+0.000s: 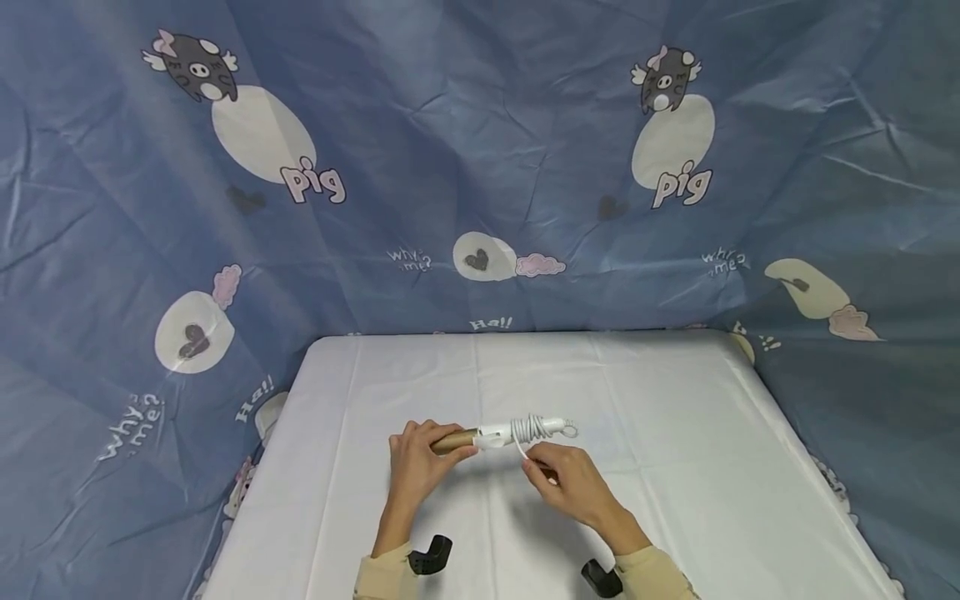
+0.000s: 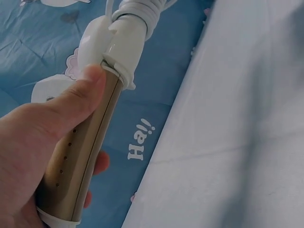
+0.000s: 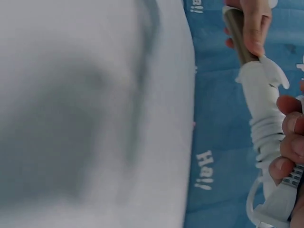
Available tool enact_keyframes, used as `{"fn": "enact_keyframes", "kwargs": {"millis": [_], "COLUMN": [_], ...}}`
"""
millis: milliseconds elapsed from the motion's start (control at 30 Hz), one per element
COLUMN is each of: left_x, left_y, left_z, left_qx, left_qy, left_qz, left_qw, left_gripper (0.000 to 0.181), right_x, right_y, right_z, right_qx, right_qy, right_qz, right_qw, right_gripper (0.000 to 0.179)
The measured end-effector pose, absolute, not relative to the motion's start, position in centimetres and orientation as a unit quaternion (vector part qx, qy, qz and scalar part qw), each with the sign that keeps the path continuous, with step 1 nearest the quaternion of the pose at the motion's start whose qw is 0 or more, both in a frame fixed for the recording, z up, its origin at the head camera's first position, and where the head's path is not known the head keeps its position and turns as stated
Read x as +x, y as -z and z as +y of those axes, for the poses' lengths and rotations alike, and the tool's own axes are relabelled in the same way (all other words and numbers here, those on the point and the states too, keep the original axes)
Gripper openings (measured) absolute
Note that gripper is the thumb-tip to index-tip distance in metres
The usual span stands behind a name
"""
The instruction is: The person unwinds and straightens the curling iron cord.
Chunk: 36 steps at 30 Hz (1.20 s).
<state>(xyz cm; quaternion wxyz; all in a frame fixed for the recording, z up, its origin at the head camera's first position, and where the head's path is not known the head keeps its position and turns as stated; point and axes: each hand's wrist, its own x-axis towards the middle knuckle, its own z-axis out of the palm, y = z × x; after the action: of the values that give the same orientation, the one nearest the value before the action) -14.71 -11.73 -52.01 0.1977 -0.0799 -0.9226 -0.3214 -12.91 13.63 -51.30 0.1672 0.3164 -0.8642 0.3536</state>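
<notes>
A curling iron with a gold barrel (image 2: 90,137) and a white handle (image 1: 491,436) is held level above the table. My left hand (image 1: 416,462) grips the gold barrel, thumb on top close to the white part, as the left wrist view shows. A white cord (image 1: 531,429) is wound in several turns round the handle. Just below the coils, my right hand (image 1: 570,483) holds the loose stretch of cord between curled fingers. In the right wrist view a white plug (image 3: 278,206) with a ribbed neck sits at those fingers, partly cut off by the frame edge.
A white cloth covers the table (image 1: 390,375) beneath both hands. Blue printed fabric (image 1: 480,167) hangs behind and at both sides of it. Black wrist devices (image 1: 431,556) show beside the sleeves.
</notes>
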Motion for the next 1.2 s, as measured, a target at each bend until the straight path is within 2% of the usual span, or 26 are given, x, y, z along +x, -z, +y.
{"fn": "enact_keyframes", "kwargs": {"millis": [300,733,1000,1200], "left_x": [-14.6,-14.7,-14.5,-14.4], "left_y": [51.5,51.3,51.2,51.2], "left_z": [-12.0,-12.5,-13.3,-13.6], "left_qx": [-0.078,-0.082,-0.103,-0.118], "left_qy": [0.336,0.328,0.331,0.341], "left_qz": [-0.925,-0.928,-0.926,-0.921], "left_qw": [0.159,0.153,0.15,0.147], "left_gripper": [0.041,0.045,0.043,0.042], "right_x": [-13.9,-16.5,-17.8,-18.6], "right_y": [48.8,46.6,46.0,45.8], "right_z": [14.9,16.0,16.7,16.9], "right_qx": [0.383,0.454,0.439,0.45], "right_qy": [-0.279,-0.255,-0.323,-0.331], "right_qz": [-0.863,-0.836,-0.83,-0.823], "right_qw": [0.177,0.171,0.116,0.103], "right_gripper": [0.016,0.013,0.008,0.009]}}
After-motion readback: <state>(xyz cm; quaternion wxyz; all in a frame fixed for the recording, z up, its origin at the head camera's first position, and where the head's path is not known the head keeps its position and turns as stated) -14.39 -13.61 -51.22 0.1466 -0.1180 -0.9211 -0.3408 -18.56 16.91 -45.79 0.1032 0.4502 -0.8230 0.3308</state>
